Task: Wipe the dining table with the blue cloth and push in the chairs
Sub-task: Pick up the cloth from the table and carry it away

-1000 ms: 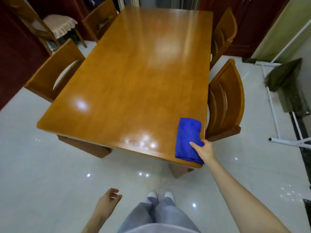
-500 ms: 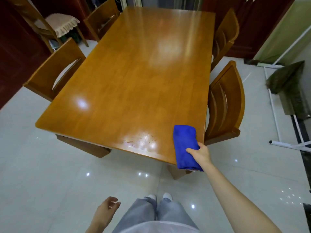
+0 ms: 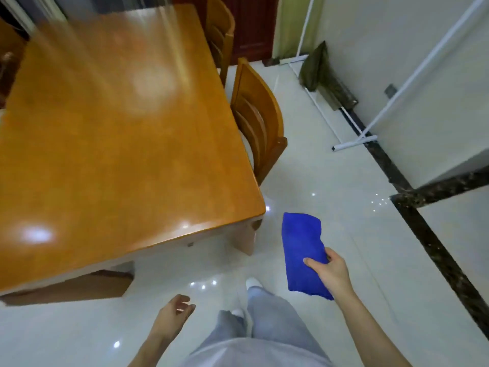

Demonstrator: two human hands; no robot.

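The dining table [image 3: 119, 128] fills the left of the view, its glossy top bare where it shows, though motion blur smears the far end. Pale tiled floor [image 3: 344, 207] opens wide to the right of the table's near right corner, enough room, I judge, to walk along that side. A white pole frame [image 3: 354, 143] stands well clear of the table.

Two chairs line the table's right edge. The nearer chair [image 3: 259, 120] has its back just beside that edge and its seat under the top, so it looks largely pushed in. The farther chair [image 3: 221, 35] sits likewise close.

The blue cloth [image 3: 301, 250] is off the table, hanging folded over the floor just past the near right corner. The right hand [image 3: 330, 271] grips its lower half, thumb on top and fingers beneath, probably carrying it toward another stretch of the top. The left hand [image 3: 172, 316] hangs below the table's near edge, fingers loosely curled around nothing.
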